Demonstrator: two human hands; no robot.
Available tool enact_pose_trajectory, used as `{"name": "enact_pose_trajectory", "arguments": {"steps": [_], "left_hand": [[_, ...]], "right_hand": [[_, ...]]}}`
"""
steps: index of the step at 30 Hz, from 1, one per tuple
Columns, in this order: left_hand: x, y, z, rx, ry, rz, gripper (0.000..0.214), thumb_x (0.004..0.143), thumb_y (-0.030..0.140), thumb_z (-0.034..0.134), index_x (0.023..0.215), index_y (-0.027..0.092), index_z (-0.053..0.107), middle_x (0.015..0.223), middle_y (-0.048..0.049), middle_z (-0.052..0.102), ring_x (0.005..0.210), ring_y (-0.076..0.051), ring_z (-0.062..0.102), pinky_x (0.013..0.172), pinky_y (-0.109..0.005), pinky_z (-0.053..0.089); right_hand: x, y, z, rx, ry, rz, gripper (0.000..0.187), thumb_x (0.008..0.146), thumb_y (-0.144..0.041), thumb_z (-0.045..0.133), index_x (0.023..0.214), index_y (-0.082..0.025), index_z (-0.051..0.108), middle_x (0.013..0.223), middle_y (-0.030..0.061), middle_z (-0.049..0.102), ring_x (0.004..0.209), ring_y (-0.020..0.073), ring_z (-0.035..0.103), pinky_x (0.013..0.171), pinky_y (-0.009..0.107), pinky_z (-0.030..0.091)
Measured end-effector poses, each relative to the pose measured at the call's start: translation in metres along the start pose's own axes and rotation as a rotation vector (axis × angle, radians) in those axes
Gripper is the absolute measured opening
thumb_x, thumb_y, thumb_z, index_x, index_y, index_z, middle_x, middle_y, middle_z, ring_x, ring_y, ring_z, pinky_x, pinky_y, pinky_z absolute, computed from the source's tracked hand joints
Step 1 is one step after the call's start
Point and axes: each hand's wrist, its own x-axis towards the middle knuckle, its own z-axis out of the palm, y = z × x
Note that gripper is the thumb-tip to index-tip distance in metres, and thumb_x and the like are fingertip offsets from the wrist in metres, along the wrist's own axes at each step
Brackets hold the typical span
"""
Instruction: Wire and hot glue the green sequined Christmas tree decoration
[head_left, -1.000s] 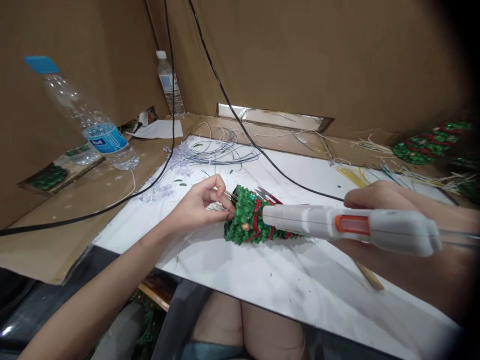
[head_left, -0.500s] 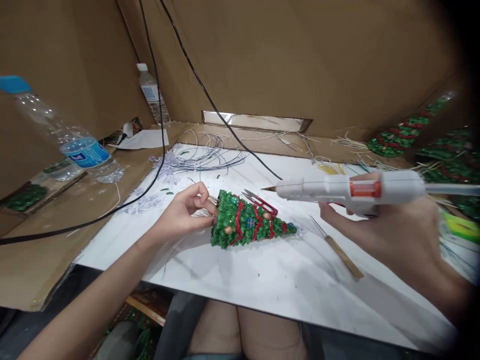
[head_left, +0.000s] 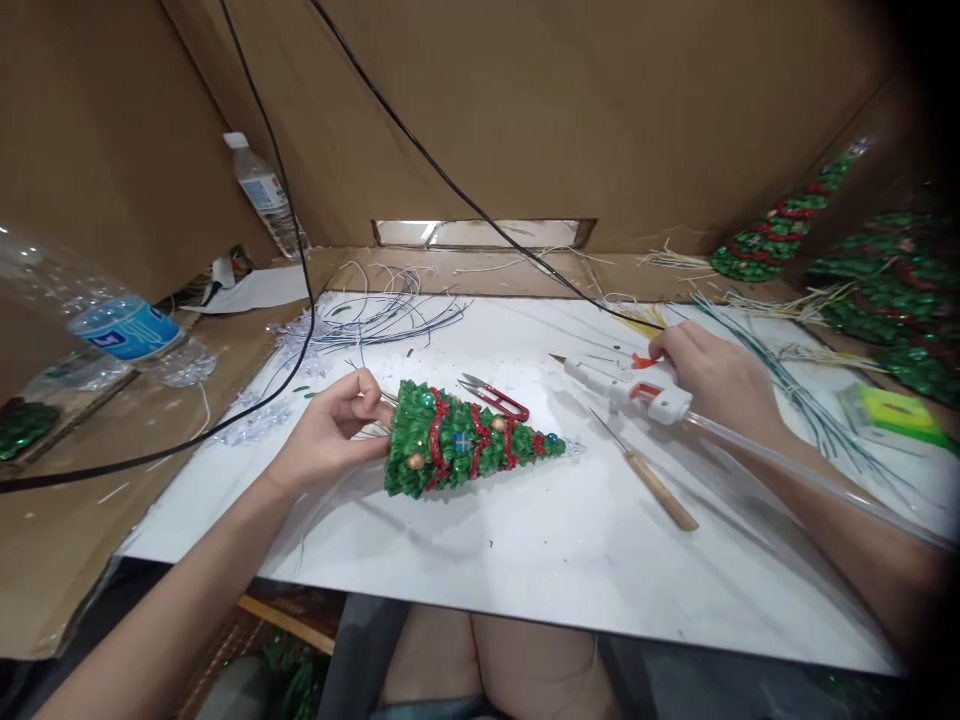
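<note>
Sheet [head_left: 480,560] white — probably for smooth footing. Tree [head_left: 480,445] lies on it sideways, base leftward; left hand [head_left: 337,430] pinches at that base, likely steadying it. Right hand [head_left: 705,365] grips glue gun [head_left: 600,378], nozzle clear of tree, presumably sparing it. Awl [head_left: 660,490], snips [head_left: 511,403] nearby — handy.

Miniature Christmas tree [head_left: 480,450]: bumpy green, wound with red garland, set with gold and teal balls and a blue parcel ornament; clear star [head_left: 574,450] at tip. Lies on its side on the white board [head_left: 525,570], base toward the board's left edge, tip toward the right.

Glue gun [head_left: 622,388]: white body, orange parts, clear stick [head_left: 787,472] protruding from rear. Tilted sideways, nearer the far edge, nozzle toward the left edge.
</note>
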Motion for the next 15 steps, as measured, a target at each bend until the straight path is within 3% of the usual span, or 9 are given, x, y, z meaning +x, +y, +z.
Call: {"name": "enact_pose_trajectory", "arguments": {"steps": [4,15], "left_hand": [[0.000,0.001,0.001,0.024,0.024,-0.017,0.045,0.061,0.005,0.077,0.073,0.023,0.038,0.052,0.0095,0.053,0.050,-0.008,0.051,0.048,-0.017,0.037],[0.000,0.001,-0.004,-0.005,-0.033,0.025,0.045,0.064,0.012,0.080,0.077,0.023,0.038,0.059,0.0043,0.065,0.053,-0.010,0.056,0.051,-0.019,0.041]], "right_hand": [[0.003,0.003,0.009,-0.046,-0.043,-0.049,0.022,0.076,-0.011,0.048,0.096,-0.021,0.047,0.095,0.0116,0.057,0.083,0.0265,0.053,0.069,0.035,0.032],[0.004,0.012,0.028,-0.014,-0.081,-0.056,0.022,0.078,-0.008,0.044,0.097,-0.020,0.045,0.100,0.0157,0.057,0.093,0.0304,0.054,0.074,0.037,0.033]]}}
